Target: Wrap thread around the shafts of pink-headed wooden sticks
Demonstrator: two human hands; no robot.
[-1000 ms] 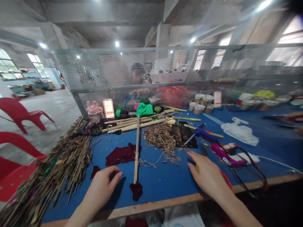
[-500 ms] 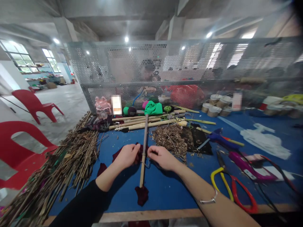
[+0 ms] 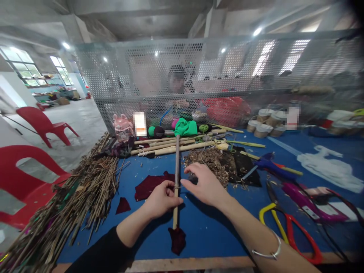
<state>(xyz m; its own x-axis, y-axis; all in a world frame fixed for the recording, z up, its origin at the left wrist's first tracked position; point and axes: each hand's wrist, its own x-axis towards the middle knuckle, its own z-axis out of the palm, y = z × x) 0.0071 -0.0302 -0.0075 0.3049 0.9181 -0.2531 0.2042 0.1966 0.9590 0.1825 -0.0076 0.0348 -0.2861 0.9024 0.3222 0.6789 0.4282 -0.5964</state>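
Observation:
A long thin stick [image 3: 176,167] lies across the blue table [image 3: 216,231], pointing away from me, with a dark red cloth tip [image 3: 177,239] at its near end and a green cloth [image 3: 186,128] at its far end. My left hand [image 3: 162,198] is closed around the stick's middle, where thin string is wound. My right hand [image 3: 205,184] hovers just right of the stick, fingers pinched on the string. A dark red cloth piece [image 3: 150,182] lies left of the stick.
A big bundle of twigs [image 3: 71,204] fills the table's left side. Bamboo sticks [image 3: 170,146] and a heap of dry chips [image 3: 210,161] lie beyond. Red and yellow shears [image 3: 287,235], a glue gun [image 3: 304,199] and cups [image 3: 264,127] are to the right. A person sits behind the mesh screen [image 3: 199,83].
My left hand has closed on the stick's middle and lifted it slightly. My right hand has drawn back to the right of the stick, fingers pinched. The view shifted a little.

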